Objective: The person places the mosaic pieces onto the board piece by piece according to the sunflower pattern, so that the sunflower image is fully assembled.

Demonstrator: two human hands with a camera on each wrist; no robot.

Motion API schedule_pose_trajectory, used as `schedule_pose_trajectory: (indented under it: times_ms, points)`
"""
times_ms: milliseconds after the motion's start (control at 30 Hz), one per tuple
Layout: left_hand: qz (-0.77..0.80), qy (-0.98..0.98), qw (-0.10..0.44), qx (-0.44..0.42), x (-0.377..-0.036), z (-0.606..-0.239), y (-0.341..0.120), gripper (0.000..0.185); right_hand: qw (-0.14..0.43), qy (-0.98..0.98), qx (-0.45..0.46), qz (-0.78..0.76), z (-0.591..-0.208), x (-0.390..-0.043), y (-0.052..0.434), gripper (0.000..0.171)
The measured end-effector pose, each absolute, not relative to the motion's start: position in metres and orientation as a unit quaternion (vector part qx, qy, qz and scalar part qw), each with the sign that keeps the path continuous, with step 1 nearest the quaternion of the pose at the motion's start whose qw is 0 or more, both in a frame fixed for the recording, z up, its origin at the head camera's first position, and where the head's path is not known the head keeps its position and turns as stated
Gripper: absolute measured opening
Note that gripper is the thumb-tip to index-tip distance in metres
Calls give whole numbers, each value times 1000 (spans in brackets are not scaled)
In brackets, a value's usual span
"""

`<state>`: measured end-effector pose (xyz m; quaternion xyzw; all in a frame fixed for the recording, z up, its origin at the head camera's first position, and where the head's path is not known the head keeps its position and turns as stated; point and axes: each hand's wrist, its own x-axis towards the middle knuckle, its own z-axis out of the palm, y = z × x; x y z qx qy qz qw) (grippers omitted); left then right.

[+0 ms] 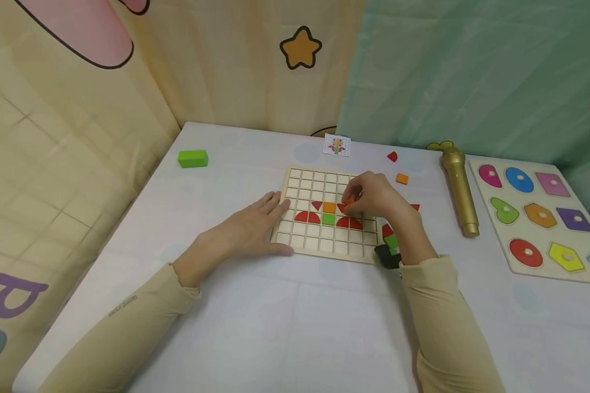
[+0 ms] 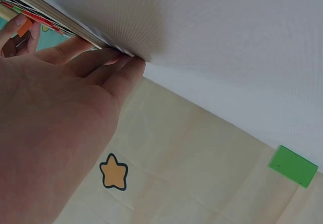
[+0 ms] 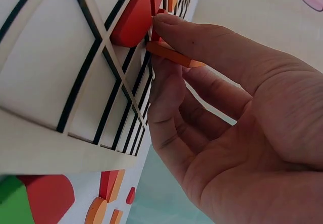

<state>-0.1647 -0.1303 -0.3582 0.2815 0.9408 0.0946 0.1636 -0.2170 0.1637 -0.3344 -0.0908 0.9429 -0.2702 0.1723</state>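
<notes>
A wooden grid board (image 1: 334, 248) lies on the table, with red, orange and green tiles set in its middle cells. My left hand (image 1: 243, 226) rests against the board's left edge, fingers fairly straight, thumb near the lower left corner. Over the right half of the board, my right hand (image 1: 373, 196) pinches an orange tile (image 3: 174, 55) between thumb and fingers. The tile is tilted at the grid, close to a red quarter-round tile (image 3: 133, 19). On the board, a green square tile (image 1: 328, 219) sits below an orange square tile (image 1: 329, 207).
Loose tiles lie right of the board, including an orange square (image 1: 402, 178) and a red piece (image 1: 392, 156). A pattern card (image 1: 336, 145) is behind it. Farther right are a gold microphone (image 1: 461, 191) and a shape puzzle (image 1: 516, 218); a green block (image 1: 193, 159) stands left.
</notes>
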Motion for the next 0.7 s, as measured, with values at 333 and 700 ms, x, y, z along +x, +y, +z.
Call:
schedule_pose_trajectory:
  times_ms: [333, 700]
  points:
    - [94, 940, 167, 281, -166, -360, -131, 116, 175, 943, -95, -266, -334, -216, 160, 19]
    - [92, 940, 165, 283, -166, -360, -130, 116, 138, 939, -102, -297, -332, -217, 171, 18]
